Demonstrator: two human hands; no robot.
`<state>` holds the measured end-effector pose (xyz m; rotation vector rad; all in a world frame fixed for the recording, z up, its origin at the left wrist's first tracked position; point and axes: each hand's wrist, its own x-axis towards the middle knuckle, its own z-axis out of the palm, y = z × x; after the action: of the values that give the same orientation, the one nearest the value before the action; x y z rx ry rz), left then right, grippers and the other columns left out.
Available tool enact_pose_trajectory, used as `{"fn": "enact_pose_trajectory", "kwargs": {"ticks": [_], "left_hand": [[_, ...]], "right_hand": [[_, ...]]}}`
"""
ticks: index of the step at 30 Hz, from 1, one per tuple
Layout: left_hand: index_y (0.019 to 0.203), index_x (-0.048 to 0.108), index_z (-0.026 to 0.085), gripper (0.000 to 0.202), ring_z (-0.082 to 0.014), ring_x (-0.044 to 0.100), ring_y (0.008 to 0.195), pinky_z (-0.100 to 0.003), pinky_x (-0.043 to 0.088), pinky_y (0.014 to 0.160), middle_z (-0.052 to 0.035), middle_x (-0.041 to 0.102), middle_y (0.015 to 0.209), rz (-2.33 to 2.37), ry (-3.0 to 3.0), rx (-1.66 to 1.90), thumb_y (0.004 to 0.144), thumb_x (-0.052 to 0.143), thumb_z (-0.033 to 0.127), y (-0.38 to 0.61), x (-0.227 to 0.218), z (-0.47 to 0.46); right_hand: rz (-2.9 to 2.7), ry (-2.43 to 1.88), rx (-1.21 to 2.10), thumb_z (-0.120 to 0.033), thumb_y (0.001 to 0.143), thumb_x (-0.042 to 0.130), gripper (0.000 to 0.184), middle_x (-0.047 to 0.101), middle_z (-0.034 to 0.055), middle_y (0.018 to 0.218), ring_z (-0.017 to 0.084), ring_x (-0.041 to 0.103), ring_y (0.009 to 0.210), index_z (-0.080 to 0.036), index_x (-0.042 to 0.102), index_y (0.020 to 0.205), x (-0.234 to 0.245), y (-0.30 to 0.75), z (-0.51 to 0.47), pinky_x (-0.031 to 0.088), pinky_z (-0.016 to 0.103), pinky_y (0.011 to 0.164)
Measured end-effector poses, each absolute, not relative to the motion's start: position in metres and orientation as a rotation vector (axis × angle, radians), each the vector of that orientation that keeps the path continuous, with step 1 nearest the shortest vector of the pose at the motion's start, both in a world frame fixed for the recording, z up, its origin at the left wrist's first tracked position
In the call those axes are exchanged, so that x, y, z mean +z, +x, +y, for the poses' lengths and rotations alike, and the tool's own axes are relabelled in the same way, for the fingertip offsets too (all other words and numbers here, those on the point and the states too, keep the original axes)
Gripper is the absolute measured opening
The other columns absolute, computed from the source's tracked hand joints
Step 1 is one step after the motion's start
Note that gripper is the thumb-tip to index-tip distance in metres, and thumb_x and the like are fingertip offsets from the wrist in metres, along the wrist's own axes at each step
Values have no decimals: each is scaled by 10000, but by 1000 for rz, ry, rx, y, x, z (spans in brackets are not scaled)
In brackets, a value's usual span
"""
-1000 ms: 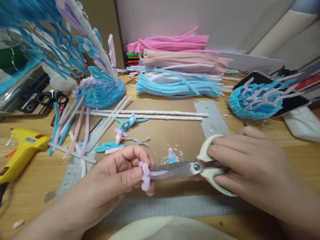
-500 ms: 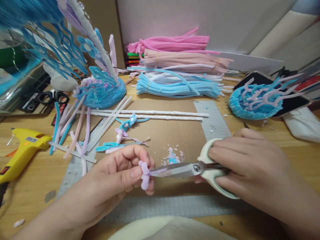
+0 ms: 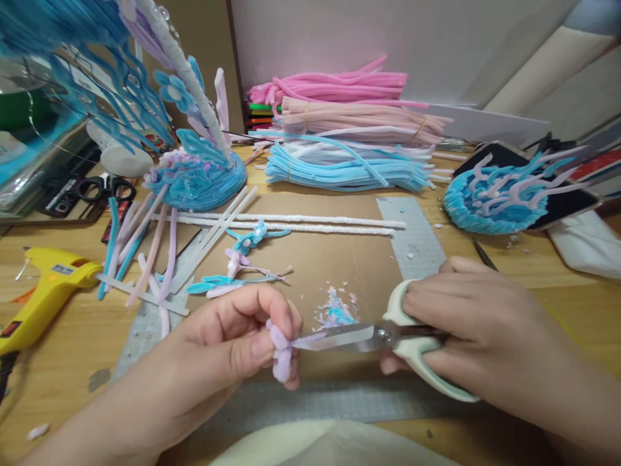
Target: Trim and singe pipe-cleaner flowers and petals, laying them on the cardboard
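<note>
Between the thumb and fingers of my left hand (image 3: 242,343) is a small lilac pipe-cleaner flower (image 3: 281,356), its thin stem pointing right. My right hand (image 3: 490,323) has its fingers through the pale green handles of a pair of scissors (image 3: 383,334). The blade tips reach the stem right beside the flower, and the blades look nearly closed along it. Under the blades lies a heap of lilac and blue fluff clippings (image 3: 337,310) on a brown board (image 3: 359,252). Blue flowers (image 3: 251,238) and a lilac flower (image 3: 235,262) on stems lie behind my left hand.
Bundled pipe cleaners in pink (image 3: 334,87), beige (image 3: 359,120) and blue (image 3: 344,168) are stacked at the back. A yellow glue gun (image 3: 53,278) lies left. A blue fuzzy piece (image 3: 495,200) rests on a phone at right; a tall blue decorated stand (image 3: 208,184) rises back left.
The scissors and my right hand have shifted slightly down and right, handles a little wider apart. The flower has turned slightly in my left fingers, and the blades now cover more of its stem.
</note>
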<state>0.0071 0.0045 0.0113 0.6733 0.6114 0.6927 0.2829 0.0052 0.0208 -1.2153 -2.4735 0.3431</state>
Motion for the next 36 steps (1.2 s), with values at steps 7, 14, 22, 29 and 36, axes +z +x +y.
{"fn": "enact_pose_trajectory", "kwargs": {"ticks": [7,14,22,29,36], "left_hand": [[839,707,199,92,-98,615,729,-180,495,690,4,658,771,606,700,679,881,715,280,4,11,4],[811,694,184,124,-98,606,715,-196,493,702,3,645,768,615,703,665,871,726,288,4,13,4],[816,694,173,126,-112,618,712,-199,496,692,-7,646,780,645,685,719,835,755,281,4,13,6],[971,719,179,123,-93,594,643,-167,516,574,-15,668,768,641,578,708,856,730,221,5,12,4],[916,728,160,58,-114,672,716,-206,565,689,-20,686,806,627,571,696,894,684,192,4,9,3]], "right_hand": [[-2486,-1242,559,-340,812,717,323,609,-116,541,67,574,528,-209,559,563,21,282,5,295,276,598],[-2493,-1270,607,-434,776,771,390,585,-102,512,86,531,489,-218,540,547,20,285,6,309,272,572],[-2445,-1350,65,-512,906,592,440,513,-52,488,153,451,473,-247,543,558,29,300,14,274,319,568],[-2496,-1213,22,-284,890,582,278,499,-67,548,142,489,529,-236,484,634,26,292,13,255,327,616],[-2512,-1241,-75,-233,838,518,187,536,-40,581,170,493,560,-239,480,655,26,287,11,256,325,609]]}}
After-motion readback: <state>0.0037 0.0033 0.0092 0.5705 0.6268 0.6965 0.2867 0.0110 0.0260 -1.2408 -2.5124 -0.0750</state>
